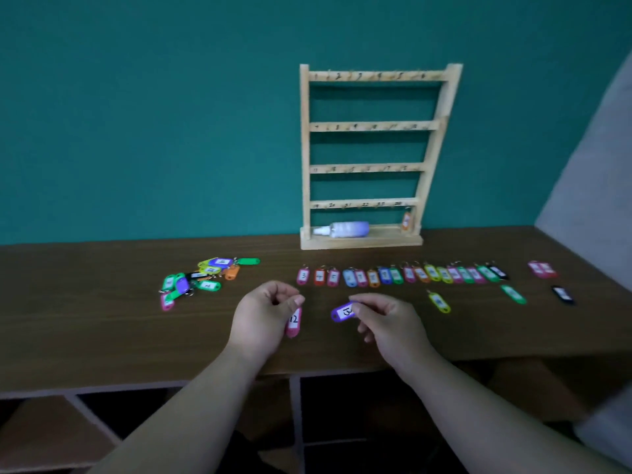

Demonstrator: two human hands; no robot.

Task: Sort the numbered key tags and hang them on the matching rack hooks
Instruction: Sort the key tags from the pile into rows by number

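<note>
1. A wooden rack is standing at the far edge of the table against a teal wall, carrying four rails of numbered hooks.
2. A white and lilac bottle is lying on its side across the rack's base, under the left part of the lowest rail. One orange tag is hanging from that rail's right end.
3. A row of tags is lying between the hands and the rack. It runs left to right, each tag's long axis pointing near to far, with the rings at the far end.
4. A loose pile of tags is lying to the left, overlapping at mixed angles.
5. A yellow tag, a green tag and a black tag are lying singly nearer than the row, on the right.
6. The left hand is pinching the far end of a pink tag marked 12. Its long axis is running near to far, label up.
7. The right hand is pinching the right end of a purple tag marked 13. Its free end is slanting left and slightly near.
8. The two held tags are sitting just beside each other, apart. Whether they are touching the table is unclear.
</note>
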